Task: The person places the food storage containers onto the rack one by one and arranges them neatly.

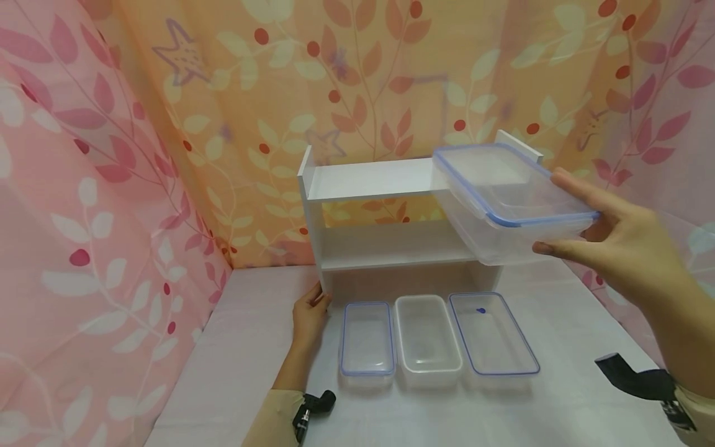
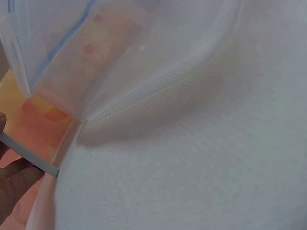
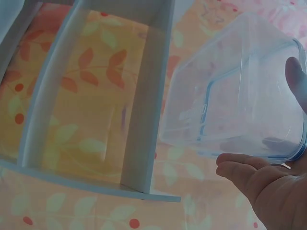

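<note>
Shelf (image 1: 391,245) upright. Box (image 1: 511,202) in midair before its right end. Three boxes (image 1: 429,338) below. Right hand (image 1: 631,248): fingers spread wide, pinching box's right end; one-ended grip could let it tip. Left hand (image 1: 309,315): pinching shelf's thin left side; tugging could shift it.

A white cloth covers the bench (image 1: 257,320). Towards its back stands a white shelf (image 1: 382,245). In front of that, three clear boxes sit in a row: a small blue-edged box (image 1: 367,338), a plain box (image 1: 429,335) just beside it, and a wider blue-edged box (image 1: 494,335) at right.
</note>
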The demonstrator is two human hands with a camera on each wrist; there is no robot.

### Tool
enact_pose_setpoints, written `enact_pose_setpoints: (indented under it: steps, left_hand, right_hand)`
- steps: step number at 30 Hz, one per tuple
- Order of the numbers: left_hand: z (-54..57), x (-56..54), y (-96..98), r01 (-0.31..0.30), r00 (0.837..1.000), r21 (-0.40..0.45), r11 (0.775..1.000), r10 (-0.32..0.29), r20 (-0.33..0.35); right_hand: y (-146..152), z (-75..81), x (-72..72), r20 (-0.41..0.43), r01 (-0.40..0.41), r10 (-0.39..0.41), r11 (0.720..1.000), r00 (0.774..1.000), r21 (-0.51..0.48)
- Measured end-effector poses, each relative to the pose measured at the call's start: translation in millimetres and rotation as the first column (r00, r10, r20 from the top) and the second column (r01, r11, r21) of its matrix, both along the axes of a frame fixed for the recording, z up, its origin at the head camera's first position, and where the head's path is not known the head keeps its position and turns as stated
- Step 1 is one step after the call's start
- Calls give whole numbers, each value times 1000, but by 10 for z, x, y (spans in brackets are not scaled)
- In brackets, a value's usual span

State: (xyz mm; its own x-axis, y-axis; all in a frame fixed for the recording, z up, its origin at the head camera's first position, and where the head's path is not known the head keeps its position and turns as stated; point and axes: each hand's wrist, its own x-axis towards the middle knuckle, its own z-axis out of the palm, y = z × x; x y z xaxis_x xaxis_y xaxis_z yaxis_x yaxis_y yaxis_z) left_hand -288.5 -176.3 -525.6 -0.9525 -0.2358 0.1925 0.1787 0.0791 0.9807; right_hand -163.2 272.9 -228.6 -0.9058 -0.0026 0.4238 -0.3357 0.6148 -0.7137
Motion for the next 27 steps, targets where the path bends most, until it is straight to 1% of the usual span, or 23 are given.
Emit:
enact_pose_setpoints:
  steps: [4,7,11,14,17,18,19,21,23,26,27]
  left_hand:
    - [-16,-7,-12,7,1000,15,1000,-7,-4]
    - [6,-8,-24,7,1000,3,1000,-7,-7]
    - [190,95,-5,11,1000,-39,999,-11,3]
    - [155,85,1,-2,1000,-56,998,2,2]
    - [-1,3,-1,-30,999,-39,999,31,11]
    - [-53,-32,-6,-35,999,-34,999,35,10]
    - [-61,-37,-5,-36,999,-27,999,36,15]
    - [-72,-50,1,-36,999,-19,999,36,9]
    - [-77,-60,-1,-30,1000,-23,999,30,-7]
    - [-75,-69,-4,-23,1000,-20,1000,23,-18]
    - [-73,-70,-4,-23,1000,-18,1000,22,-17]
  right_hand:
    - [-72,51,-49,7,-31,31,999,999,-17]
    - [-151,85,-83,10,-55,55,997,998,-46]
    - [-265,127,-140,4,-71,71,996,997,-50]
    - [-341,147,-192,-2,-115,115,992,993,-61]
    - [-420,163,-238,-10,-182,182,978,983,-105]
    - [-442,166,-251,-17,-194,193,975,981,-111]
    - [-467,169,-265,-23,-202,201,973,979,-115]
    - [-507,171,-292,-31,-188,186,977,982,-102]
    - [-542,165,-318,-35,-156,154,984,987,-81]
    - [-601,163,-351,-27,-117,115,991,993,-61]
    - [-622,167,-360,-23,-116,114,991,993,-61]
